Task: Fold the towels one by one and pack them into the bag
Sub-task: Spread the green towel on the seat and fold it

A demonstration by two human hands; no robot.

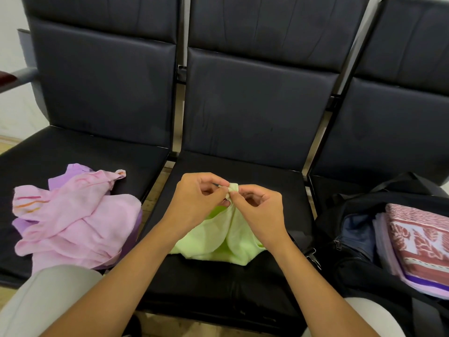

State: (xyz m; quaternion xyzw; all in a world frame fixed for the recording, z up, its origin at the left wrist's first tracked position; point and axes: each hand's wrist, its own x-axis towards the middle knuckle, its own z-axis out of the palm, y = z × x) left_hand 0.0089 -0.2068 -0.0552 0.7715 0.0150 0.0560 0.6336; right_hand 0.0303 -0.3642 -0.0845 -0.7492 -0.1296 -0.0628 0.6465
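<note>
I am pinching the green towel (226,242) corners together between my left hand (199,198) and right hand (261,210), about to find its edges for the first fold

Left hand (196,200) and right hand (261,210) pinch green towel (218,242) corner together, mid seat (243,276); pink towels (73,220) left seat, bag (359,244) right.
</note>
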